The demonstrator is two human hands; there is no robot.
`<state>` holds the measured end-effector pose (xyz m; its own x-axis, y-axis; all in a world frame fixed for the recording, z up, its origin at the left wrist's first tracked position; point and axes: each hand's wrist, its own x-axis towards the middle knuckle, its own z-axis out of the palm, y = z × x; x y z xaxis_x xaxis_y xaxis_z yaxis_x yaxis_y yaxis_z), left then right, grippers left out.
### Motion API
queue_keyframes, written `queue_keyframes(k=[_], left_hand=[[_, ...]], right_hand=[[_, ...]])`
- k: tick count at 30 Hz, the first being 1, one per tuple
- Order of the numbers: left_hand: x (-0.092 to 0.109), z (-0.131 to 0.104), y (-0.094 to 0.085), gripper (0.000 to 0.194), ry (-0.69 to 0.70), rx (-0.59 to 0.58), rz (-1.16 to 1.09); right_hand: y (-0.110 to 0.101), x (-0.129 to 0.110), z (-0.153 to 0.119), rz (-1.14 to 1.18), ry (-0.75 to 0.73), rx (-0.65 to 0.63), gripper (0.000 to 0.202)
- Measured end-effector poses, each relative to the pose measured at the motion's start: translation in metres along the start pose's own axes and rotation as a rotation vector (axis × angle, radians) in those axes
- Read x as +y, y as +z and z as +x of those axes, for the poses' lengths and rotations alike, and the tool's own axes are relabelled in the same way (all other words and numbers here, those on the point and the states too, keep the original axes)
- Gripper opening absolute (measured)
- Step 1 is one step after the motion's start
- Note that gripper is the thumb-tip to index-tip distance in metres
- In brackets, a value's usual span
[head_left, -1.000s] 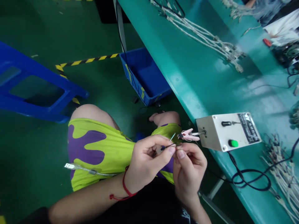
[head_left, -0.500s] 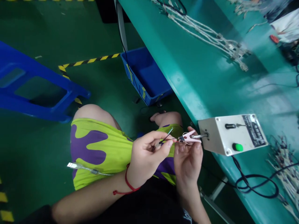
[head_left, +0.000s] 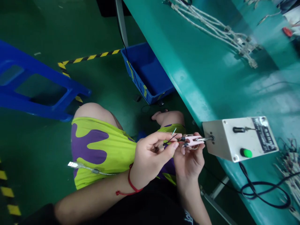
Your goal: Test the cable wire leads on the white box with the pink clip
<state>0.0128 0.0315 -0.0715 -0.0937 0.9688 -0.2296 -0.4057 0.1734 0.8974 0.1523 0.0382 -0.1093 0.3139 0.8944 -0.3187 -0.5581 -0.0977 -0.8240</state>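
Note:
My left hand [head_left: 152, 153] is closed in a pinch on the stripped end of a grey USB cable, whose thin black, red and pale wires fan out at the fingertips. The cable's USB plug [head_left: 73, 164] lies over my thigh, and its cord passes behind my left forearm. A pink spring clip [head_left: 192, 140] with black jaw tips is fixed to the metal shaft [head_left: 206, 138] of a white box [head_left: 241, 137]. My right hand [head_left: 188, 164] squeezes the clip's handles, and its jaws stand apart around the wires. Some right fingers are hidden behind the clip.
The box, with a green button [head_left: 247, 153], sits at the edge of a green table [head_left: 187, 75]. Bundled cables [head_left: 220, 31] lie at the back, more cables [head_left: 290, 175] at the right. A blue bin [head_left: 138, 81] is below; a blue stool [head_left: 42, 84] stands left.
My right hand has pressed the clip's handles together, so its jaws have parted. My left hand has brought the wires slightly to the right, up to the jaws. The view has shifted a little.

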Motion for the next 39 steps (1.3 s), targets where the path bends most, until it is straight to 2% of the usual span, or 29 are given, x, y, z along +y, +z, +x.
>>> queue_keyframes(k=[7, 16, 27, 34, 37, 39], left_hand=[[-0.006, 0.0, 0.001, 0.009, 0.035, 0.003, 0.084], [-0.01, 0.0, 0.001, 0.004, 0.14, 0.004, 0.136], [-0.009, 0.0, 0.0, 0.008, 0.176, -0.004, 0.157], [-0.01, 0.0, 0.0, 0.011, 0.23, -0.02, 0.148], [-0.011, -0.001, 0.0, 0.012, 0.23, -0.024, 0.132], [-0.012, -0.001, -0.001, 0.013, 0.237, -0.021, 0.131]], right_hand=[[-0.004, 0.002, -0.001, -0.097, -0.044, 0.005, 0.033], [-0.001, 0.002, -0.001, -0.018, -0.016, -0.039, 0.031], [-0.001, 0.002, -0.001, 0.011, -0.01, -0.105, 0.03], [0.006, -0.003, -0.001, -0.038, -0.006, -0.122, 0.045], [0.001, -0.001, -0.006, -0.121, -0.061, -0.146, 0.049], [-0.007, 0.001, -0.015, -0.267, -0.208, -0.182, 0.056]])
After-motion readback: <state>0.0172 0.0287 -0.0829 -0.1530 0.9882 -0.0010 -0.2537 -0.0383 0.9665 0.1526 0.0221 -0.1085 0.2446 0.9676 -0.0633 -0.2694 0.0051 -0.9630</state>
